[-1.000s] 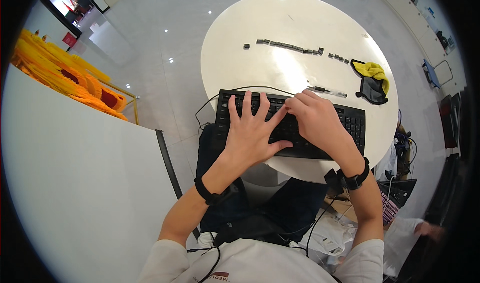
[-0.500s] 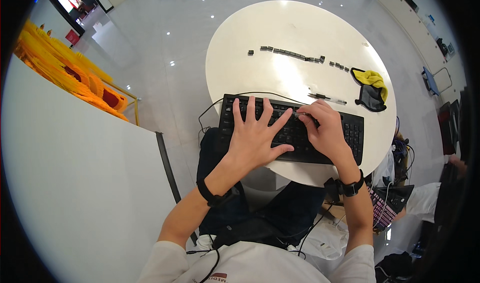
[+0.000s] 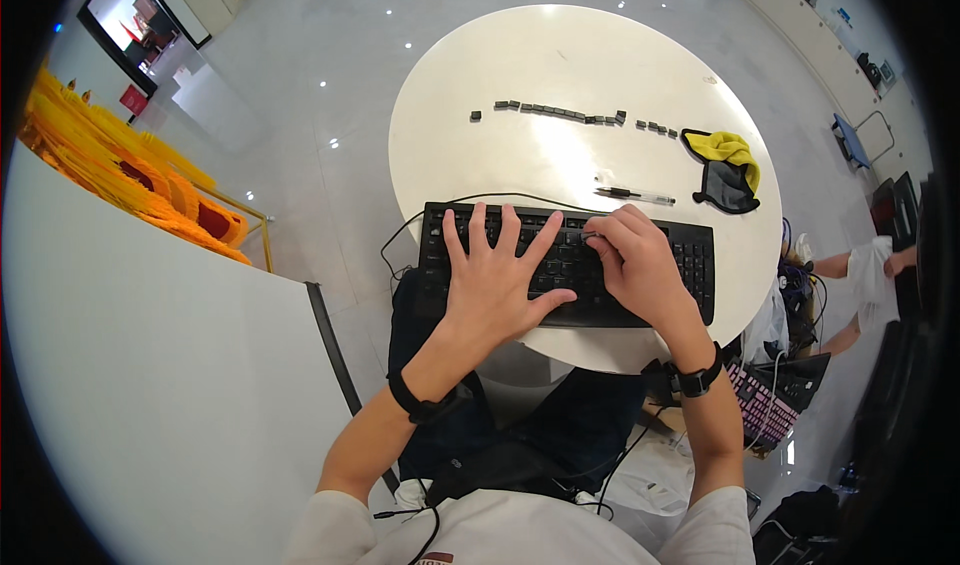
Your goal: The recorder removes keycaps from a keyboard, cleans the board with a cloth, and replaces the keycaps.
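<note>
A person seated at a round white table [image 3: 455,70] works with both bare hands on a black full-size keyboard [image 3: 572,261] lying at the table's near edge. The left hand [image 3: 490,283] is open, fingers spread wide over the keyboard's left half. The right hand [image 3: 643,265] has its fingers curled into a pinch right of the keyboard's middle; whether they grip anything cannot be told. Beyond lie a pen [image 3: 636,196], a broken row of dark keycaps [image 3: 552,111] and a yellow-and-grey cloth [image 3: 728,182]
</note>
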The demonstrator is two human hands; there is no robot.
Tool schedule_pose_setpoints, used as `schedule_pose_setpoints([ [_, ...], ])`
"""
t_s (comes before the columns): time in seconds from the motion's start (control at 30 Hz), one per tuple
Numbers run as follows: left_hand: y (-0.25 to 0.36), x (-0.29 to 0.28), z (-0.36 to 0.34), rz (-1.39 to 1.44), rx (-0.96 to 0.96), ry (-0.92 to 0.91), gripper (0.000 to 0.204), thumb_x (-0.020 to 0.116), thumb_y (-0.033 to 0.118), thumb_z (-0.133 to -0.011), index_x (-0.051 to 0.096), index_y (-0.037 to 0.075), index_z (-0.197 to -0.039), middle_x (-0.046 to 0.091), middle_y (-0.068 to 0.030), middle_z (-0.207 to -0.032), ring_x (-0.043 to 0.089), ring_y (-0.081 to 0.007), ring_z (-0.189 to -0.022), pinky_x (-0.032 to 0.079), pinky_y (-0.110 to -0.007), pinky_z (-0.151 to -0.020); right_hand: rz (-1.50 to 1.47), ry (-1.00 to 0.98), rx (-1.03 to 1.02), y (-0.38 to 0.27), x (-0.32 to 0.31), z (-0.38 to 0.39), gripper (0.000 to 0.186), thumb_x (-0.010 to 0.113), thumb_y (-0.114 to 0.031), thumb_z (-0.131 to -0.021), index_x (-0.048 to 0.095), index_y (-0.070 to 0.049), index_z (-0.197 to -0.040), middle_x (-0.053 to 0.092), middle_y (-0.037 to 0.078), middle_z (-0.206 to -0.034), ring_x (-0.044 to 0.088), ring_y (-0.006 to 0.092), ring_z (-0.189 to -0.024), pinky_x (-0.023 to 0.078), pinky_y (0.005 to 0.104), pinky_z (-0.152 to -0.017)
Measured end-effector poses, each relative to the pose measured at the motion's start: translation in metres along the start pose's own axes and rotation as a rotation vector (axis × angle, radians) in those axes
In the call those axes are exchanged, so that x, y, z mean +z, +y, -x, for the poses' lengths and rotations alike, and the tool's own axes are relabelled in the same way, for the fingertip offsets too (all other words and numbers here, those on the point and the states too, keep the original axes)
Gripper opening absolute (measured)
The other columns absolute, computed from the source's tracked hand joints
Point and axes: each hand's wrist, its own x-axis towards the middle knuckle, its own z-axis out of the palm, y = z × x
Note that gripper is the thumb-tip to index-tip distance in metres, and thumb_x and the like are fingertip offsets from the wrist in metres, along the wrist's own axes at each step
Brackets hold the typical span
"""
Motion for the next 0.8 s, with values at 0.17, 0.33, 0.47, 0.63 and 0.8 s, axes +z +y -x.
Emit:
schedule_pose_setpoints([
  [0.17, 0.004, 0.002, -0.006, 0.081, 0.009, -0.003, 0.089, 0.078, 0.07, -0.095, 0.058, 0.029, -0.171, 0.054, -0.0223, -0.165, 0.04, -0.0439, -0.162, 0.013, -0.075, -0.136, 0.114, -0.028, -0.078, -0.003, 0.004, -0.005, 0.021, 0.079, 0.007, -0.089, 0.074, -0.001, -0.108, 0.071, 0.013, -0.095, 0.07, 0.0344, -0.093, 0.06, 0.0457, -0.082],
  [0.33, 0.0, 0.004, -0.008, 0.122, 0.076, -0.014, 0.086, 0.079, 0.067, -0.096, 0.061, 0.026, -0.169, 0.053, -0.0215, -0.171, 0.041, -0.0404, -0.167, 0.016, -0.069, -0.139, 0.166, -0.077, -0.123, 0.0, 0.01, -0.007, 0.02, 0.077, 0.005, -0.089, 0.074, -0.001, -0.108, 0.072, 0.012, -0.096, 0.072, 0.0345, -0.095, 0.06, 0.0456, -0.081],
  [0.47, -0.001, 0.007, -0.008, 0.174, 0.098, -0.008, 0.085, 0.077, 0.068, -0.098, 0.061, 0.024, -0.169, 0.054, -0.0222, -0.172, 0.045, -0.0417, -0.165, 0.022, -0.065, -0.138, 0.04, 0.014, -0.01, 0.004, 0.01, 0.001, 0.02, 0.078, 0.005, -0.09, 0.075, -0.002, -0.109, 0.074, 0.013, -0.096, 0.071, 0.0344, -0.093, 0.059, 0.0449, -0.081],
  [0.63, 0.001, 0.004, -0.008, 0.158, 0.115, -0.02, 0.084, 0.073, 0.069, -0.101, 0.06, 0.022, -0.17, 0.053, -0.0239, -0.172, 0.045, -0.0432, -0.164, 0.024, -0.065, -0.138, -0.076, 0.101, 0.071, 0.009, 0.007, 0.007, 0.018, 0.081, 0.007, -0.093, 0.079, -0.001, -0.108, 0.077, 0.014, -0.094, 0.069, 0.0351, -0.087, 0.057, 0.0428, -0.078],
  [0.8, 0.0, 0.004, -0.009, 0.146, 0.112, -0.019, 0.083, 0.072, 0.068, -0.102, 0.059, 0.022, -0.17, 0.052, -0.0251, -0.172, 0.045, -0.0435, -0.164, 0.022, -0.067, -0.138, -0.088, 0.067, 0.141, 0.008, -0.009, 0.006, 0.017, 0.08, 0.006, -0.094, 0.079, -0.001, -0.109, 0.076, 0.014, -0.094, 0.07, 0.0357, -0.09, 0.057, 0.0437, -0.078],
])
